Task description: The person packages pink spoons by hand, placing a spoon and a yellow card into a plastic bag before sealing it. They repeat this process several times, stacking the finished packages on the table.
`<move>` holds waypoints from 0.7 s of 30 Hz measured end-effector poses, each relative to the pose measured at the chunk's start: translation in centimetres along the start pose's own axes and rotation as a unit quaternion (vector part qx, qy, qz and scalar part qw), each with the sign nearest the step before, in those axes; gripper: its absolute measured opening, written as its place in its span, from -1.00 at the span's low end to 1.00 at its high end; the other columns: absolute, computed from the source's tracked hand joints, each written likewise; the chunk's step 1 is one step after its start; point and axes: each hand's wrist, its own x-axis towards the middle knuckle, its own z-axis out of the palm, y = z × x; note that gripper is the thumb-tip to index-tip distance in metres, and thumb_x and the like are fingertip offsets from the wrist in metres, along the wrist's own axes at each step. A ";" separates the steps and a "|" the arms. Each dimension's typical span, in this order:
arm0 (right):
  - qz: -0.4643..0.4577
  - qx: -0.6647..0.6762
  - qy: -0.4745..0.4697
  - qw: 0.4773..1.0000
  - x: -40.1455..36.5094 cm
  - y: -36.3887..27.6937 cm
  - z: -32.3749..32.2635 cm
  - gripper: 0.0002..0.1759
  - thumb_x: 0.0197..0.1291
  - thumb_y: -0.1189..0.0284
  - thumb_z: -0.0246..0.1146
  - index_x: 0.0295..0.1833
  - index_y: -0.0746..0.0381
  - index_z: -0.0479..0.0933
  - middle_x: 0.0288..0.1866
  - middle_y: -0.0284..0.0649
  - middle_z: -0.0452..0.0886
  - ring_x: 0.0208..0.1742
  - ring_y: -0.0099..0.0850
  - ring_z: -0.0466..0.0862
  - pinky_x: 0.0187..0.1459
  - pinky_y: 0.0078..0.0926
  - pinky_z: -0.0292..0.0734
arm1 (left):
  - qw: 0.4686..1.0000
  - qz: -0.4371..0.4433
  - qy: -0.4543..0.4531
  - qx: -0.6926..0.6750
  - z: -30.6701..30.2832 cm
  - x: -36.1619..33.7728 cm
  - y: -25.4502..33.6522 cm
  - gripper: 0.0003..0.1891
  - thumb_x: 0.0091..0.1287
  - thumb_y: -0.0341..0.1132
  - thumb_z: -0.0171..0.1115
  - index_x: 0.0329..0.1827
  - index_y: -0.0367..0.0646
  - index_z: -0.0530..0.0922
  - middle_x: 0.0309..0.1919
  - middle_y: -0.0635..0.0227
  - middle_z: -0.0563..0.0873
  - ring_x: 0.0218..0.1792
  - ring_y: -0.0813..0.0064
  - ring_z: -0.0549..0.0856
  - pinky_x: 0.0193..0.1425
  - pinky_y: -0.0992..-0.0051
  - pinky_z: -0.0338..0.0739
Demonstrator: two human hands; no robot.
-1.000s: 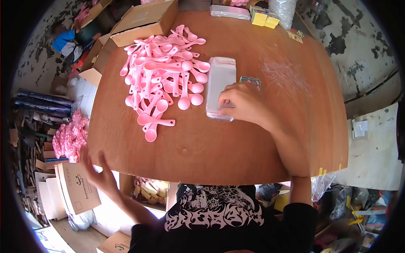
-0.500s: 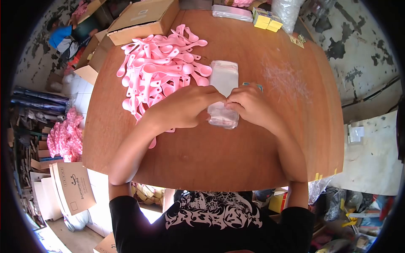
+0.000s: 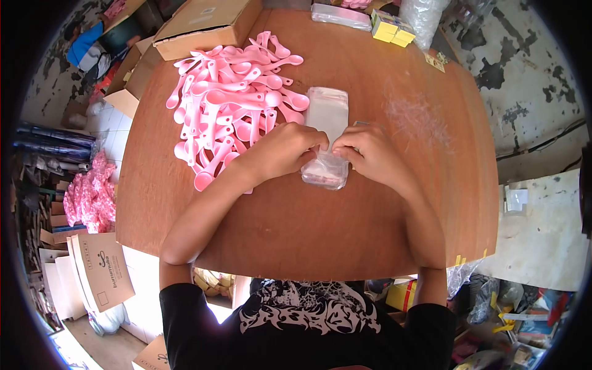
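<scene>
A stack of clear plastic bags (image 3: 328, 105) lies lengthwise on the brown table in front of me, and both my hands are over its middle. My left hand (image 3: 290, 148) comes in from the left, fingers curled and pinched by the stack. Opposite it, my right hand (image 3: 365, 148) also pinches, thumb against forefinger. A narrow gap separates the fingertips; clear film seems to lie at them, but its edges are hard to make out. Left of the bags spreads a heap of pink plastic measuring spoons (image 3: 216, 98). A small card (image 3: 362, 123) is mostly hidden behind my right hand.
A cardboard box (image 3: 206, 28) stands at the far left of the table (image 3: 308, 228). At the back are a clear plastic pack (image 3: 340, 16), yellow boxes (image 3: 393, 29) and a bulging clear bag (image 3: 423, 21). Thin plastic strands (image 3: 419, 120) lie right. Another person (image 3: 88, 49) is beyond, upper left.
My fingertips, which met over the bags, are now slightly apart. My left forearm has shifted, and more spoons show near it.
</scene>
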 end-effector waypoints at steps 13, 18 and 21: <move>0.069 0.033 0.025 0.997 -0.2 -0.7 -2.4 -0.94 0.12 0.52 0.32 -0.33 0.29 0.68 -0.42 -0.12 0.67 -0.38 -0.21 0.67 -0.31 -0.31 0.53 | 0.995 -0.076 0.012 -0.071 -2.7 0.1 1.7 -0.41 -0.04 -0.28 0.56 0.04 -0.14 0.44 -0.46 0.24 0.68 -0.46 0.15 0.67 -0.32 0.26 0.52; 0.065 0.094 0.029 0.993 -0.2 -2.9 -2.9 -0.94 0.14 0.51 0.34 -0.30 0.28 0.67 -0.41 -0.13 0.67 -0.39 -0.22 0.66 -0.33 -0.36 0.53 | 0.986 0.120 0.108 -0.045 -1.3 0.9 1.0 -0.63 0.11 -0.45 0.46 -0.01 -0.21 0.58 -0.33 0.20 0.70 -0.38 0.35 0.66 -0.27 0.37 0.51; 0.094 0.154 0.066 0.981 -0.8 -4.2 -3.4 -0.92 0.15 0.51 0.34 -0.23 0.26 0.67 -0.36 -0.12 0.67 -0.38 -0.24 0.66 -0.33 -0.37 0.52 | 0.983 -0.059 0.041 -0.172 -1.7 0.5 1.9 -0.82 0.18 -0.55 0.39 -0.16 -0.27 0.66 -0.27 0.20 0.71 -0.27 0.49 0.71 -0.16 0.46 0.59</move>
